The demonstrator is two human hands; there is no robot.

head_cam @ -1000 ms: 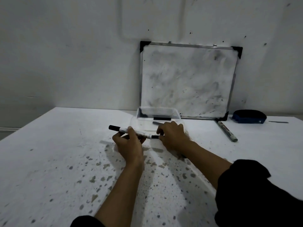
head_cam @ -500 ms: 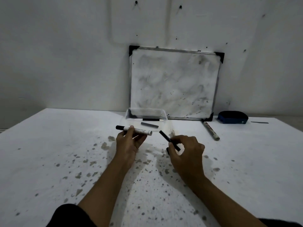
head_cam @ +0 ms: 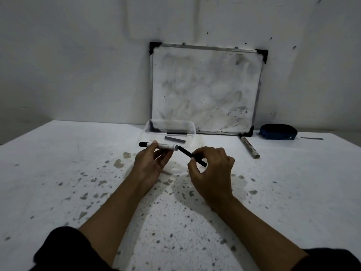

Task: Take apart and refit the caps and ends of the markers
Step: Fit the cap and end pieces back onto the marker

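Note:
My left hand (head_cam: 150, 165) holds a white marker body (head_cam: 166, 146) level above the table, its black cap pointing left and its open end pointing right. My right hand (head_cam: 211, 169) pinches a thin black stick-like marker part (head_cam: 192, 156), tilted so its upper tip touches the marker's open right end. A clear plastic tray (head_cam: 150, 127) just behind the hands holds a loose grey marker part (head_cam: 174, 139) and a dark piece. Another worn marker (head_cam: 249, 147) lies on the table to the right.
A smudged whiteboard (head_cam: 205, 89) leans against the wall behind the tray. A dark blue eraser (head_cam: 278, 132) sits at the back right with a thin dark strip (head_cam: 311, 138) beside it. The white table (head_cam: 58, 173) is speckled with ink spots.
The right hand pulled the black inner part out of the marker and away to the right, and now has brought its tip back up against the marker's open end. The left hand stayed put.

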